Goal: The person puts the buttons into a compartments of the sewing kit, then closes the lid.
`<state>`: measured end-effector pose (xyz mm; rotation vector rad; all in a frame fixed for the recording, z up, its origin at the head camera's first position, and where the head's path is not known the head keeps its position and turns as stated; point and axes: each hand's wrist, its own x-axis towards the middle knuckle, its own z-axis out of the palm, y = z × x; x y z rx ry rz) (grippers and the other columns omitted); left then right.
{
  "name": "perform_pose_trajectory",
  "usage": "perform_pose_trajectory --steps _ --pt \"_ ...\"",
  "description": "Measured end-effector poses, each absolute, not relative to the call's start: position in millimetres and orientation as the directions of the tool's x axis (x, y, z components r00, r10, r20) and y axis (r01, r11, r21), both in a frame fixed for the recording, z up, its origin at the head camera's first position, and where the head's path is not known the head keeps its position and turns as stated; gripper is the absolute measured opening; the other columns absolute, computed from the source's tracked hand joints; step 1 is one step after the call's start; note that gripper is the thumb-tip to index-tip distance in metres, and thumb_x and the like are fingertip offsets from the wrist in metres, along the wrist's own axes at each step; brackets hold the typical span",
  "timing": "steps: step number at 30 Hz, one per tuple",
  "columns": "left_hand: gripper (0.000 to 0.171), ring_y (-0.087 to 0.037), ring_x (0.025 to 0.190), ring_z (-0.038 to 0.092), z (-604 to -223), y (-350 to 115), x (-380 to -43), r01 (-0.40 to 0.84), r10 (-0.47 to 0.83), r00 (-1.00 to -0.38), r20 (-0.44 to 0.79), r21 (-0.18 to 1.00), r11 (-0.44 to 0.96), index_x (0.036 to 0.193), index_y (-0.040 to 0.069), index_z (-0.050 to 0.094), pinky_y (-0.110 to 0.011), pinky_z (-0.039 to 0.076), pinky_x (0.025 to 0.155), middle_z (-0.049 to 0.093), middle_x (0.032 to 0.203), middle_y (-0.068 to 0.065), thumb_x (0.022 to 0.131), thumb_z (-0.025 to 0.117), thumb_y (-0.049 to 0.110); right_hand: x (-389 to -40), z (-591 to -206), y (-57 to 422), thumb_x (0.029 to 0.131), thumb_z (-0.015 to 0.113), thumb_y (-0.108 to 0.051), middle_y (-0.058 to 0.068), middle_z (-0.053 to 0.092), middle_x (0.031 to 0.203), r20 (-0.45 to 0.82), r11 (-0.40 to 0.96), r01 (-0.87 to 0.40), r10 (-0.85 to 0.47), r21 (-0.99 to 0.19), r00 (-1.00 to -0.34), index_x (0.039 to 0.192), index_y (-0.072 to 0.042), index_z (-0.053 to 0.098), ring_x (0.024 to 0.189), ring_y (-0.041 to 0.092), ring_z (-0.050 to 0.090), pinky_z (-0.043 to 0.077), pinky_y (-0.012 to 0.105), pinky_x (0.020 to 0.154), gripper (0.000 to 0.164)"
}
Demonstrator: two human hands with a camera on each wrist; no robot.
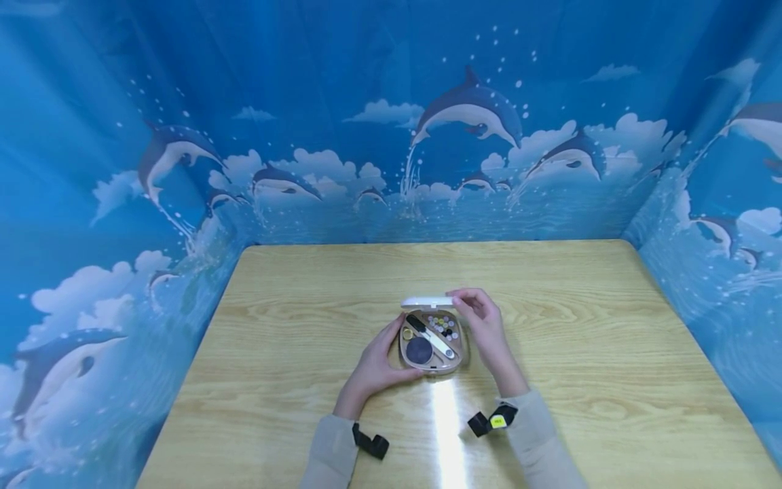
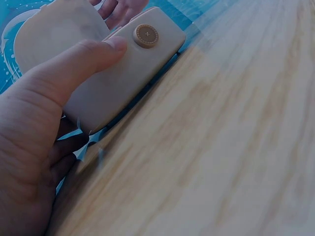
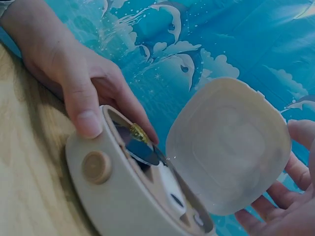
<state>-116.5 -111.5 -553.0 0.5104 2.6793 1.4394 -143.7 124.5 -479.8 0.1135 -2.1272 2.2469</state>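
Note:
A beige sewing box sits on the table with its lid raised at the back. Small buttons, a white tool, a black-ended piece, a dark round disc and a gold-coloured ring-like piece lie inside. My left hand grips the box from the left, thumb on the front wall beside the round brown catch. At the lid's right edge, my right hand holds it with thumb and fingers. In the right wrist view, the lid's pale inside faces the camera.
The wood-grain table extends around the box on all sides, with a bright light reflection in front. A blue dolphin-print curtain stands behind and at both sides. Each wrist wears a black camera mount.

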Motion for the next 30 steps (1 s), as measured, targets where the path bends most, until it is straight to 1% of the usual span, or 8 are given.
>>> perform_pose_trajectory --steps 6,9,11,16,18,22,25,30 --pt "0.119 -0.023 0.144 0.032 -554 -112 -117 0.261 0.316 -0.943 0.105 0.823 0.505 0.158 0.029 0.023 -0.048 0.027 0.117 0.031 0.160 0.001 0.063 0.088 0.059 -136 -491 131 0.100 0.060 -0.023 0.014 0.054 0.141 0.050 -0.027 -0.047 -0.098 -0.999 -0.994 0.132 0.000 0.056 0.126 0.016 0.051 0.041 0.026 0.107 0.040" --pt "0.118 -0.022 0.144 0.032 -555 -112 -117 0.258 0.314 -0.944 0.105 0.828 0.498 0.158 0.027 0.025 -0.046 0.027 0.118 0.031 0.160 0.001 0.063 0.087 0.059 -132 -496 135 0.100 0.059 -0.020 0.018 0.049 0.146 0.021 -0.018 -0.019 -0.133 -1.000 -0.991 0.138 0.000 0.052 0.129 0.016 0.048 0.039 0.022 0.108 0.043" --pt "0.117 -0.021 0.144 0.032 -555 -112 -117 0.256 0.313 -0.944 0.107 0.835 0.487 0.158 0.028 0.025 -0.046 0.026 0.118 0.032 0.159 0.003 0.063 0.087 0.059 -130 -500 137 0.100 0.058 -0.018 0.018 0.047 0.148 0.012 -0.016 -0.010 -0.154 -1.000 -0.988 0.140 -0.001 0.050 0.132 0.020 0.046 0.038 0.019 0.108 0.045" --pt "0.117 -0.020 0.144 0.032 -553 -111 -117 0.248 0.311 -0.945 0.104 0.847 0.470 0.157 0.035 0.024 -0.046 0.026 0.118 0.033 0.158 0.005 0.062 0.088 0.059 -126 -511 141 0.098 0.060 -0.009 0.021 0.045 0.149 0.078 -0.054 -0.069 -0.193 -0.996 -0.978 0.142 0.003 0.046 0.133 0.014 0.046 0.037 0.016 0.108 0.048" --pt "0.117 -0.021 0.144 0.032 -553 -110 -117 0.247 0.312 -0.945 0.101 0.846 0.473 0.157 0.035 0.024 -0.047 0.027 0.118 0.033 0.158 0.004 0.062 0.088 0.059 -125 -515 143 0.096 0.061 -0.005 0.023 0.043 0.149 0.106 -0.076 -0.092 -0.205 -0.993 -0.973 0.142 0.005 0.045 0.131 0.011 0.047 0.036 0.017 0.108 0.050" --pt "0.118 -0.020 0.144 0.032 -552 -110 -117 0.235 0.312 -0.946 0.083 0.841 0.487 0.158 0.033 0.023 -0.046 0.026 0.118 0.033 0.159 0.003 0.062 0.087 0.061 -122 -521 146 0.093 0.064 -0.002 0.022 0.038 0.153 0.126 -0.115 -0.100 -0.239 -0.988 -0.963 0.143 0.006 0.043 0.138 0.021 0.041 0.035 0.019 0.111 0.055" --pt "0.121 -0.022 0.145 0.031 -552 -110 -117 0.229 0.312 -0.947 0.077 0.841 0.490 0.159 0.026 0.022 -0.046 0.026 0.118 0.031 0.160 0.001 0.063 0.087 0.060 -120 -525 150 0.089 0.067 0.002 0.023 0.033 0.156 0.146 -0.172 -0.100 -0.277 -0.980 -0.950 0.144 0.008 0.041 0.142 0.030 0.035 0.033 0.021 0.113 0.061" --pt "0.125 -0.026 0.146 0.029 -551 -110 -116 0.232 0.312 -0.947 0.075 0.833 0.503 0.160 0.020 0.019 -0.049 0.026 0.118 0.028 0.161 -0.003 0.063 0.087 0.060 -119 -534 155 0.082 0.070 0.010 0.022 0.027 0.158 0.159 -0.245 -0.079 -0.325 -0.966 -0.932 0.143 0.012 0.039 0.145 0.031 0.029 0.029 0.024 0.115 0.068"
